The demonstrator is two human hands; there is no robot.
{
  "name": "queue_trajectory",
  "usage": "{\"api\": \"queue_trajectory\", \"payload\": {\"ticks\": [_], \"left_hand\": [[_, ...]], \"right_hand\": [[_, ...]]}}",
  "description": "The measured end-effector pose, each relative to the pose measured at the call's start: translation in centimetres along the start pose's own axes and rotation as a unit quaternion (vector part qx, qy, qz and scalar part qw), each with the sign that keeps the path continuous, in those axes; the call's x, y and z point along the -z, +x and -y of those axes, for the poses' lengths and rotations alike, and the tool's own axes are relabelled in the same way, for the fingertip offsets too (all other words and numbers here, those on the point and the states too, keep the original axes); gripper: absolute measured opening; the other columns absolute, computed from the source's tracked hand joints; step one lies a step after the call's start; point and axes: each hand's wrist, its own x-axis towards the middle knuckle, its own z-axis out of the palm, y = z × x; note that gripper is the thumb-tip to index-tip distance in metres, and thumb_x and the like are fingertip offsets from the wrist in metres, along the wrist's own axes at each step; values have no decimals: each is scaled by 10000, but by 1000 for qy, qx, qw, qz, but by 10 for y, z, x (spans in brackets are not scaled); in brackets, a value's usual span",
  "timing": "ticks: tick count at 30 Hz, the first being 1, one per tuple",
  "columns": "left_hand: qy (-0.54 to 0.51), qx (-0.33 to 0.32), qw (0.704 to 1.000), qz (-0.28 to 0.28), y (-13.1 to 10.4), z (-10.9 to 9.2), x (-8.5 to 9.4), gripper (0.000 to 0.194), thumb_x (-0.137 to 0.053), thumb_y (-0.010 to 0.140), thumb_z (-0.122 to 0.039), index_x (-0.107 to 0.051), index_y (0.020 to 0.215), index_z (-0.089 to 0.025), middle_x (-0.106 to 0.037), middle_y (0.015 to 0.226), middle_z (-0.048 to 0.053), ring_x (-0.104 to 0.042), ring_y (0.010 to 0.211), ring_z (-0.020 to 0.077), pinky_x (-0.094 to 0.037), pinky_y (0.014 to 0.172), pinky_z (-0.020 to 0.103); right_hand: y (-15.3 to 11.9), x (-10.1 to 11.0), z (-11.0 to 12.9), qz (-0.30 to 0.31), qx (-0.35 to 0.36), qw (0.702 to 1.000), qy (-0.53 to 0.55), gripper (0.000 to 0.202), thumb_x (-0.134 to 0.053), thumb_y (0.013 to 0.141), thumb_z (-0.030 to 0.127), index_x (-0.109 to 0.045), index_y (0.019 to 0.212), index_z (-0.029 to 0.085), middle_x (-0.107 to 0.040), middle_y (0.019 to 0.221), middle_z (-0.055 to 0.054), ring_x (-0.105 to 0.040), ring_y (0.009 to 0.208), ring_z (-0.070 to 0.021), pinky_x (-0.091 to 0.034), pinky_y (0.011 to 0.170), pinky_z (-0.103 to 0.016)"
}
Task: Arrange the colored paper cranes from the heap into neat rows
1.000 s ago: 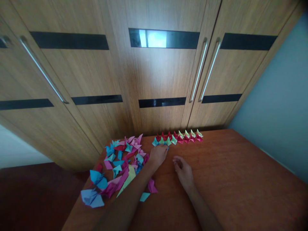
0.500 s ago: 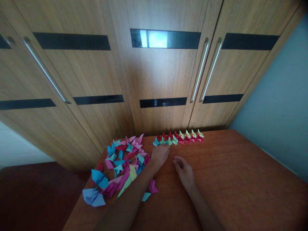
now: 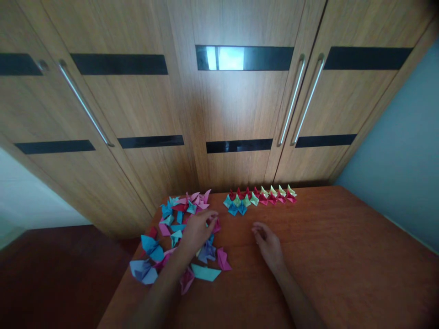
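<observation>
My left hand (image 3: 199, 227) is over the loose pile of folded papers, its fingers apart, with a bit of teal paper showing between thumb and fingers. Pink folded papers (image 3: 199, 199) lie just beyond it, and a purple-blue folded paper (image 3: 207, 251) is below. My right hand (image 3: 269, 244) rests on the table with fingers loosely bent and thumb apart, holding nothing. Farther back, small origami pieces stand in rows: red ones (image 3: 272, 198), pale yellow ones (image 3: 280, 191), light green ones (image 3: 247, 201) and two blue ones (image 3: 238, 209) in front.
The brown wooden table (image 3: 329, 256) stands against a wooden wardrobe (image 3: 236, 105) with long metal handles (image 3: 307, 100). A blue wall (image 3: 401, 151) rises at the right. At the pile's near side lie a teal strip (image 3: 206, 272) and a magenta folded paper (image 3: 223, 259).
My left hand has moved left from the rows back to the pile. Two blue pieces now show at the front of the rows. My right hand has hardly moved; the view has shifted slightly.
</observation>
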Motion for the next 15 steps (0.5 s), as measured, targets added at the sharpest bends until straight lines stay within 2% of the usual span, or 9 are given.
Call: {"api": "queue_trajectory", "payload": {"ticks": [3, 5, 8, 12, 15], "left_hand": [[23, 15, 999, 24, -17, 20, 17, 248, -514, 841, -165, -637, 1046, -230, -664, 1017, 28, -627, 871, 170, -472, 783, 259], [37, 9, 998, 54, -26, 26, 20, 249, -515, 830, -147, -637, 1031, -230, -652, 1026, 33, -612, 940, 183, -466, 813, 264], [51, -7, 995, 84, -35, 28, 17, 259, -469, 848, -120, -629, 1018, -234, -624, 1067, 38, -587, 997, 182, -449, 874, 278], [99, -7, 991, 95, -36, 25, 9, 332, -435, 839, -79, -606, 1088, -217, -545, 1189, 73, -548, 1064, 197, -432, 921, 312], [129, -13, 985, 114, -33, 25, 3, 327, -427, 829, -61, -628, 1044, -204, -566, 1134, 85, -546, 1047, 211, -427, 917, 332]], "right_hand": [[-1, 0, -2, 0, 0, 1000, -8, 328, -553, 781, 438, -665, 981, 204, -710, 946, -71, -659, 862, -231, -516, 793, -357], [-1, -1, -4, -4, 0, 1000, -8, 327, -557, 776, 436, -667, 977, 203, -711, 941, -71, -659, 861, -234, -516, 794, -360], [-1, -1, -4, -3, 1, 1000, -16, 316, -556, 775, 435, -670, 962, 207, -713, 922, -66, -660, 836, -235, -521, 775, -362], [-2, 0, -4, 8, 10, 999, -37, 284, -544, 780, 417, -671, 941, 219, -712, 917, -54, -659, 834, -231, -514, 783, -365], [-4, 0, -2, 6, 18, 999, -39, 270, -545, 771, 412, -674, 918, 225, -716, 899, -47, -660, 831, -233, -514, 784, -368]]}}
